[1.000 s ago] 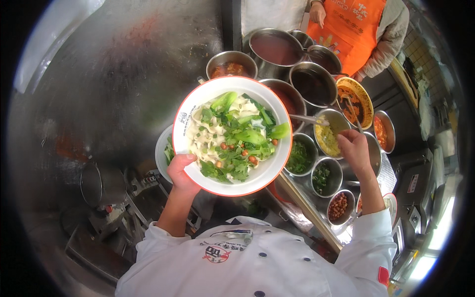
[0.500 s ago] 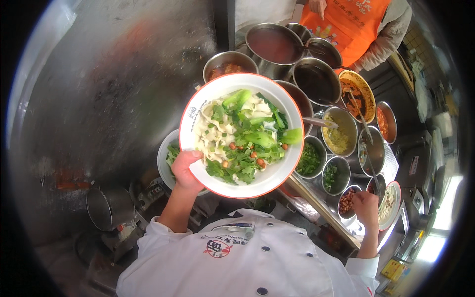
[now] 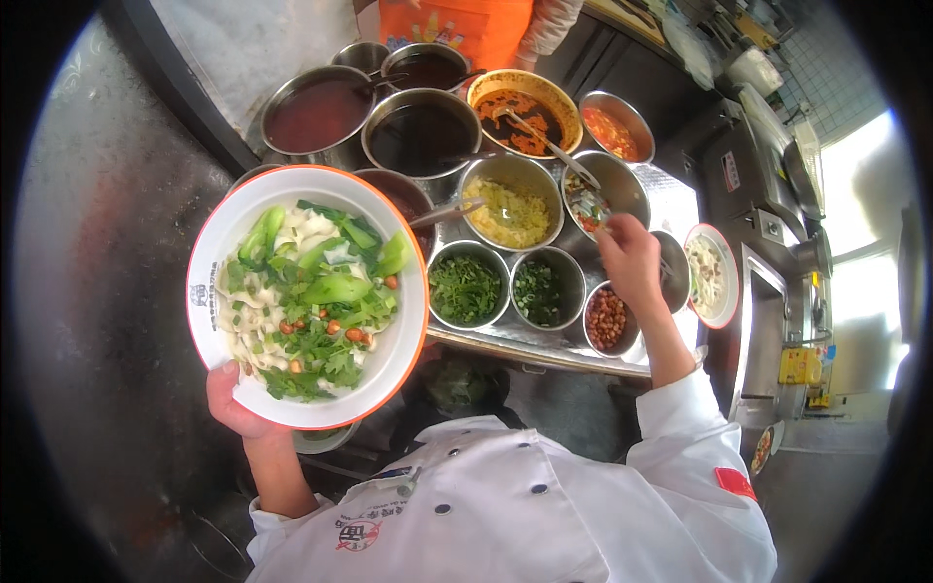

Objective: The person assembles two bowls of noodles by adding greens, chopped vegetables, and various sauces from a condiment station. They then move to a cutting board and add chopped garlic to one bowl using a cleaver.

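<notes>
- The left hand (image 3: 238, 403) is clamped on the near left rim of the big white bowl (image 3: 316, 413), with the thumb on top. That grip looks picked to keep most of the bowl free and the other hand loose.
- The bowl is up in the air, left of the counter (image 3: 675, 194), tipped so its inside shows. Being near the food pots likely makes for a short reach.
- The right hand (image 3: 629, 257) is at the near edge of a metal pot (image 3: 625, 185) with white, red and green bits in it. Its fingers are bent close together. I cannot tell if they pinch anything.
- 2 pots of cut greens (image 3: 466, 291) and a pot of brown nuts (image 3: 606, 319) sit at the near side, maybe so bare fingers can get in easily.
- Big pots of dark sauce (image 3: 423, 136) stand farther back, maybe because spoons can reach them.
- The bowl has an orange-red rim. Inside are wide, pale, wavy noodles (image 3: 238, 316), shiny green stems (image 3: 335, 289), leafy bits (image 3: 326, 364) and a few red-brown nuts (image 3: 355, 334).
</notes>
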Demonstrator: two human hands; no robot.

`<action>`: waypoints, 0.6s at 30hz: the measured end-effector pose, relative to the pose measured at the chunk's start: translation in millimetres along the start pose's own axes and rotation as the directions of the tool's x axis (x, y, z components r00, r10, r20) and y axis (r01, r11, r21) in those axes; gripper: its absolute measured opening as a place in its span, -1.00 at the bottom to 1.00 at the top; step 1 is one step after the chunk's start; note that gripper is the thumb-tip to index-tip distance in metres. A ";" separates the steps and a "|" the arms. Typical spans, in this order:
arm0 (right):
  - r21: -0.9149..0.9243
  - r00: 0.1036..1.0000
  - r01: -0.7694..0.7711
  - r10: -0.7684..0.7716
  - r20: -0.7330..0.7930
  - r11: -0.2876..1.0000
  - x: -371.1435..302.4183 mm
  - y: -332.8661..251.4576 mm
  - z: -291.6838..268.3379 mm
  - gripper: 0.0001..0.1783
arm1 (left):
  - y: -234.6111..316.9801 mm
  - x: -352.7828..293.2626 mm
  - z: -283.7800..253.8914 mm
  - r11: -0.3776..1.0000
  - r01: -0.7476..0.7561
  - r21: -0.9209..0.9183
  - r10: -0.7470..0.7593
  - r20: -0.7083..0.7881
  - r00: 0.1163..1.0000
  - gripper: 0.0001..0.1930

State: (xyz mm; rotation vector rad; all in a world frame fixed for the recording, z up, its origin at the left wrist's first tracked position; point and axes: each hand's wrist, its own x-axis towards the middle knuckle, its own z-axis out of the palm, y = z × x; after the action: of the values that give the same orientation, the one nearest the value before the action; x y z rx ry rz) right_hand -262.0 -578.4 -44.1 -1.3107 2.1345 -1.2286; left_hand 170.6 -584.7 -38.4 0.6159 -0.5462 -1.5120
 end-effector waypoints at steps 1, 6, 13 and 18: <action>-0.043 0.953 0.218 -0.203 0.225 0.975 21.6 -3.6 15.0 -0.75 | -3.7 8.2 1.2 1.000 0.031 0.006 -0.031 -0.018 0.999 -0.36; -0.323 0.591 0.569 -0.103 0.800 0.756 88.0 -3.8 107.8 -0.53 | -18.7 5.5 27.8 0.995 0.092 0.047 -0.088 -0.069 0.994 -0.38; -0.243 0.524 0.647 -0.190 0.830 0.722 103.0 10.6 124.9 -0.71 | -52.3 -1.4 75.6 0.976 0.208 -0.066 -0.207 0.011 0.978 -0.45; -0.411 0.714 0.569 -0.180 0.677 0.712 106.7 10.5 119.1 -0.78 | -67.0 8.8 76.6 0.949 0.316 -0.011 -0.315 0.062 0.947 -0.36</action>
State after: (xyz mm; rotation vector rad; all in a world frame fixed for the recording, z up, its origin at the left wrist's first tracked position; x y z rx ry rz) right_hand -243.2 -725.4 -105.0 -2.1688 1.8335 -0.1026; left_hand 69.5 -593.7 -27.5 0.6661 -0.4921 -1.8415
